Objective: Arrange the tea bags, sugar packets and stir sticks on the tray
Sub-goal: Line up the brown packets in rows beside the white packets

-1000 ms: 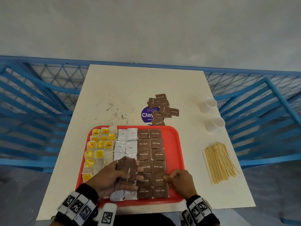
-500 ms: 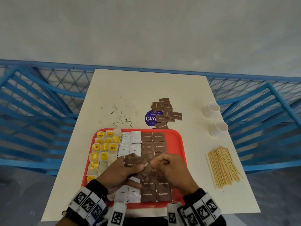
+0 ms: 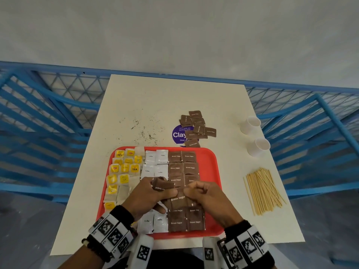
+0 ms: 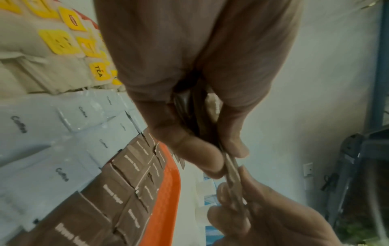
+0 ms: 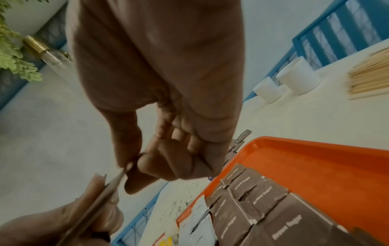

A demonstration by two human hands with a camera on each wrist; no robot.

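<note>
**Both hands on brown sugar packets above the tray**

Table [image 3: 174, 105]: cream, flat, matte, rectangular, dark specks scattered left of centre. Blue metal railing [image 3: 48, 117] with mesh wraps it on three sides.

Tray [image 3: 212, 167]: red-orange smooth plastic, rounded corners, low raised rim, at the near edge of the table. Columns run near-to-far, left to right: tea bags [image 3: 124, 171] with yellow tags on pale paper, white glossy coffee sachets [image 3: 155, 162], brown sugar packets [image 3: 182, 162], flat squares with crimped edges. The right strip of the tray is bare.

Stir sticks [image 3: 264, 191]: thin pale wood, loose bundle on the table right of the tray, long axis near-to-far, fanned slightly.

Two white cups [image 3: 254, 136] stand far right. A loose pile of brown packets [image 3: 196, 127] lies beyond the tray, partly over a purple round sticker [image 3: 177, 134].

Left hand [image 3: 149, 197]: fingers curled round a small stack of brown packets [image 3: 162, 184], held above the tray's middle. Right hand [image 3: 206, 195]: thumb and forefinger pinch a packet at the stack's edge, other fingers curled in.

The wrist views alone show the pinch edge-on: a thin flat packet [image 4: 231, 168] between both thumbs and fingers [image 5: 147, 163]. The head view alone shows the whole layout. The right wrist view also shows a green plant [image 5: 14, 50] off the table.
</note>
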